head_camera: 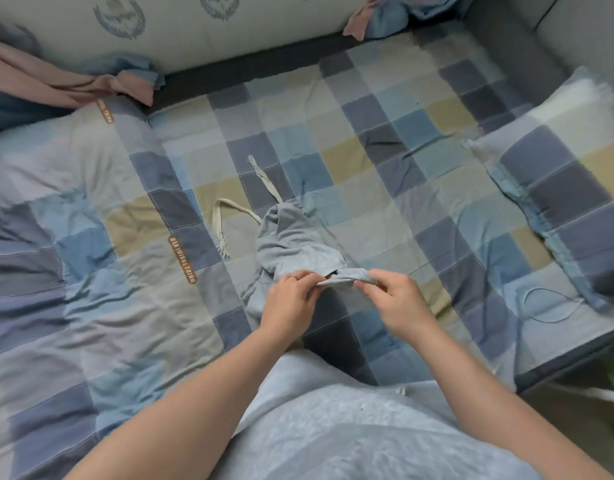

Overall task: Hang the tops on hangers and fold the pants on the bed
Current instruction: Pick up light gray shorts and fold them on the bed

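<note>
A crumpled light blue-grey pair of pants (pixel 291 240) with two cream drawstrings (pixel 222 220) lies in the middle of the checked bed cover (pixel 385 168). My left hand (pixel 291 299) pinches the near edge of the garment from the left. My right hand (pixel 395 299) pinches the same bunched edge from the right. That edge is lifted a little off the bed between the two hands. No hanger shows in view.
A checked pillow (pixel 575 188) lies at the right. A folded checked quilt (pixel 56 237) covers the left side. Pink and blue cloth (pixel 56 81) is bunched at the back left, more at the back right (pixel 378 15). The bed's edge (pixel 558 368) runs at lower right.
</note>
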